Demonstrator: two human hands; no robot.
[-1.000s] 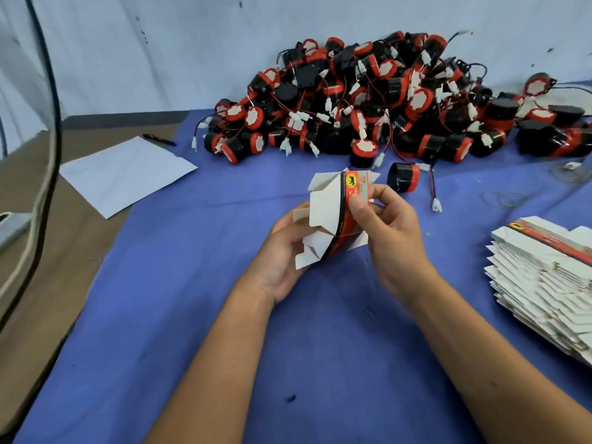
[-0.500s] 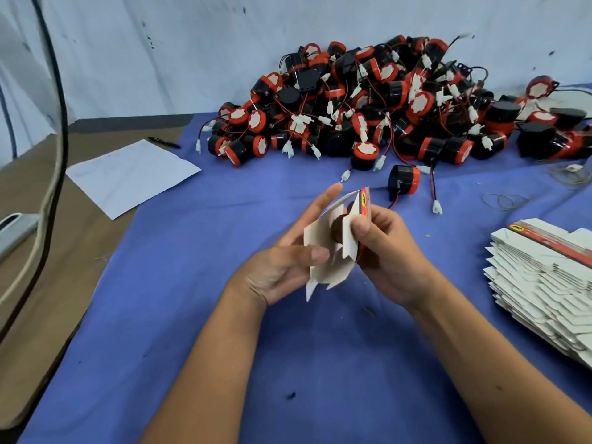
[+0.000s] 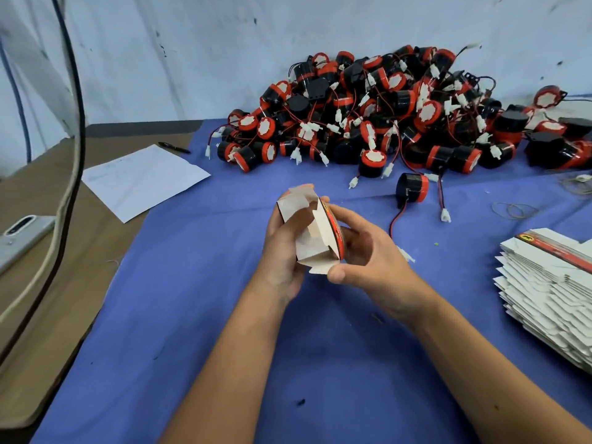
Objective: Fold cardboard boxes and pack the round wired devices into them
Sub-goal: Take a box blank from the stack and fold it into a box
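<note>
Underneath everything, a blue cloth point(image 3: 192, 315) spread over a brown table point(image 3: 48, 299). At the back, against the wall, a big heap of round wired devices point(image 3: 384, 116), black and red with white plugs on thin leads. At the right edge, a fanned stack of flat box blanks point(image 3: 544, 290), white with a red printed band. To the left, a white sheet of paper point(image 3: 141, 181) with a pen point(image 3: 174, 148) just beyond it.

Just in front of the heap, lying apart from it, one loose device point(image 3: 411, 189), lead trailing toward the near side.

Held above the cloth in mid-frame, a half-formed cardboard box point(image 3: 312, 232), flaps splayed and not yet tucked. Gripped from the left by the left hand point(image 3: 283, 251), fingers curled round its white side; pinched from the right by the right hand point(image 3: 362, 254), thumb at the lower corner.

Likely the folding step, with no device inside yet as far as can be seen. Next, probably: squaring the walls, tucking one end shut, then reaching for the loose device.
</note>
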